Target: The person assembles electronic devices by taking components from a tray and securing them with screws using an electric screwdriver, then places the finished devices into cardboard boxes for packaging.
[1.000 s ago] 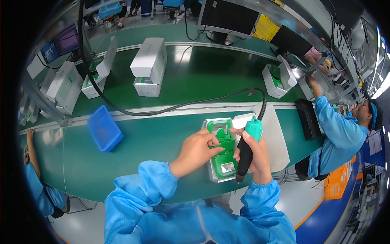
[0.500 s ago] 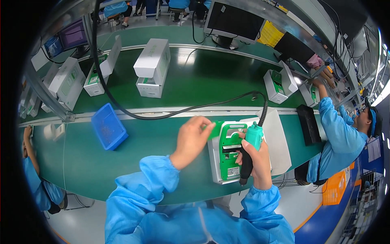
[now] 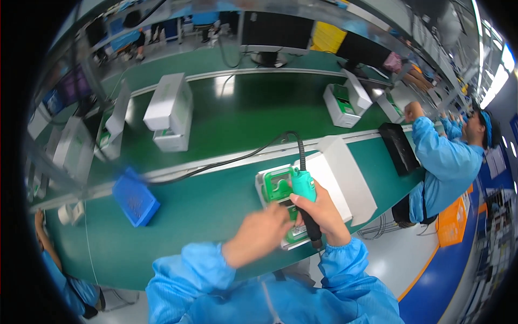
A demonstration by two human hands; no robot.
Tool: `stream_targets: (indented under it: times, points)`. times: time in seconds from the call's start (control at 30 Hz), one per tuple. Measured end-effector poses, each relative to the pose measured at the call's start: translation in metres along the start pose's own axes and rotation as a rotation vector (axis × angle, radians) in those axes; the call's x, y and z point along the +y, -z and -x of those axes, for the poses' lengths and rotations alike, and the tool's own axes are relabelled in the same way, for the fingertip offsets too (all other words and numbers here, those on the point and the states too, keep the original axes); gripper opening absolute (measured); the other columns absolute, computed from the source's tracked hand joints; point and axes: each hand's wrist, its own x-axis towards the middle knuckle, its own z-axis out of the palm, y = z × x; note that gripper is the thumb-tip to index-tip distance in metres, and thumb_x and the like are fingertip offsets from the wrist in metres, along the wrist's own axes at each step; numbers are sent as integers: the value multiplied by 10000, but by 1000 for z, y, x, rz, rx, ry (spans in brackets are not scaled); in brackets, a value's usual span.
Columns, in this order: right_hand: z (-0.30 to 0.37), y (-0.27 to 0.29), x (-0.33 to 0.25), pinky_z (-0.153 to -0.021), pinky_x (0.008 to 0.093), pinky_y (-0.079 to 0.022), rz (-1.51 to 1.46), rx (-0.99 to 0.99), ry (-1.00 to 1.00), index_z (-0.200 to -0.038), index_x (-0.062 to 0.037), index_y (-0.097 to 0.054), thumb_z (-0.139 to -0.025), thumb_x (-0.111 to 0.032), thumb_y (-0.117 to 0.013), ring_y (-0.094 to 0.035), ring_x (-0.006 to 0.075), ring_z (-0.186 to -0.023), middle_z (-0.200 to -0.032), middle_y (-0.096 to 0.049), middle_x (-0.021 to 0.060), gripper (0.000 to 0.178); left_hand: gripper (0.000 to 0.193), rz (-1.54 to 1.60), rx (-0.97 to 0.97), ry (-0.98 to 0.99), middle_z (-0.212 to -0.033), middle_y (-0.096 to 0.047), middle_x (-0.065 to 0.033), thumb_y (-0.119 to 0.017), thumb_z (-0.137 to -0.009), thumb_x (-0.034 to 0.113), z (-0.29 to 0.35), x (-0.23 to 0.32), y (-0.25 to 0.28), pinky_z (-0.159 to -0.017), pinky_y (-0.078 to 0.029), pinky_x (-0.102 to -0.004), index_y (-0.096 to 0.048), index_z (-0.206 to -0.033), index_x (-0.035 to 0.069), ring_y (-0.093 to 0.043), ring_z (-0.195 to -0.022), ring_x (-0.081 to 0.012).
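Note:
My right hand (image 3: 329, 215) is wrapped round an electric screwdriver (image 3: 304, 188) with a teal body and a black front end, its tip pointing down toward me. Below it lies a green device (image 3: 277, 183) in an open white box (image 3: 260, 195), whose lid (image 3: 346, 175) is folded out to the right. My left hand (image 3: 260, 233) is over the lower left part of the device, its fingers smeared by motion. Whether those fingers hold anything is not clear, and together the hands hide much of the device's lower half.
A blue tray (image 3: 135, 201) with small parts stands at left. Several white boxes, one here (image 3: 168, 110), line the dark green conveyor (image 3: 259, 102). The screwdriver's black cable (image 3: 226, 161) crosses the bench. A black bin (image 3: 398, 148) and a co-worker (image 3: 445, 156) are at right.
My left hand has come down toward me, onto the device's lower part. The small green piece it held beside the box no longer shows. The whole view has shifted.

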Motion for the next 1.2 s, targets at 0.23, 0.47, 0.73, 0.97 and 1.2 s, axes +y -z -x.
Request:
stream_targets:
  times: [0.23,0.47,0.73,0.97,1.2]
  points:
    - [34,12,-9,-484,235,-475,-114,121,229,-1169,44,-410,-767,-101,-595,-573,140,-528,-972,-628,207,466,256,-143,-132,-144,-734,-532,-103,-662,-751,247,19,30,-19,-490,-461,-375,-524,-835,49,-589,-618,-272]
    - [54,36,5,-497,218,-454,-112,117,315,-1148,24,-433,-803,-52,-600,-557,100,-550,-892,-644,139,390,167,-368,247,-16,-751,-553,-127,-621,-775,185,-45,-27,5,-533,-456,-424,-517,-782,55,-575,-641,-336]
    - [24,50,47,-473,254,-462,-244,99,167,-1140,-1,-437,-802,-153,-614,-560,146,-509,-868,-636,165,411,210,-567,727,34,-1012,-481,-131,-645,-767,119,-112,-144,37,-637,-470,-420,-492,-887,39,-566,-765,-344]
    - [-4,60,53,-424,266,-429,-474,-13,-32,-1122,-23,-451,-839,-250,-581,-536,165,-494,-861,-620,166,385,261,-212,664,43,-624,-444,-146,-601,-771,92,-66,-139,-10,-500,-361,-374,-438,-592,-7,-464,-548,-298]
    - [-80,23,25,-418,282,-435,-633,-157,-73,-1031,-28,-483,-830,-308,-592,-516,163,-499,-816,-588,139,362,237,-78,444,50,-566,-522,-156,-585,-752,125,-54,-115,-20,-469,-403,-398,-513,-555,15,-518,-500,-323]
